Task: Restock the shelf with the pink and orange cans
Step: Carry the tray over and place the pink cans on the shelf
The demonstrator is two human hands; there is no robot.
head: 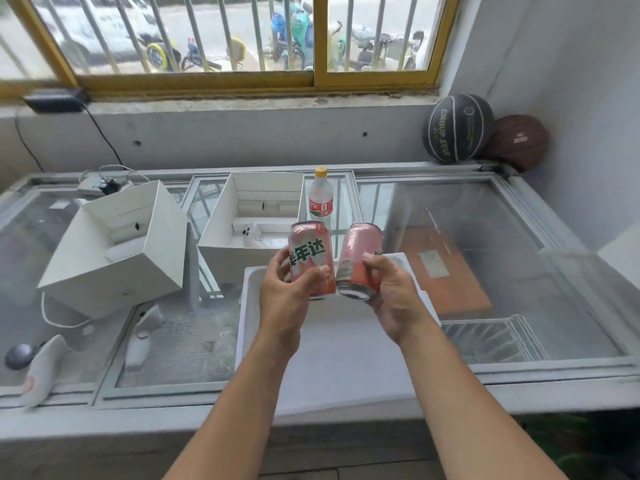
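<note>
under a big window (207,36) with bars sits a long freezer (519,306) with glass lids. on its left side a white box (114,271) leans over, and a second white box (221,237) stands next to it. a bottle (321,199) with a yellow cap stands behind the hands.

the left hand (287,292) holds the left can (310,254) up in the air, over a white tray (332,358) that lies on the freezer. its fingers (282,261) curl round the can's back and the thumb presses on the front. this can is pink with big green letters and stands almost straight up.

the right hand (398,296) holds the right can (360,258) with fingers wrapped round its side. this can is pink too. its top tips to the right, and it shows a black stripe code and a shiny bottom. the two cans are very close at the bottom; i cannot tell if they touch. far right, two balls (459,128) sit in the corner.

no shelf shows. i think the cans could knock together and slip, as each has just one hand on it. the tipped can could fall on the glass and dent.
</note>
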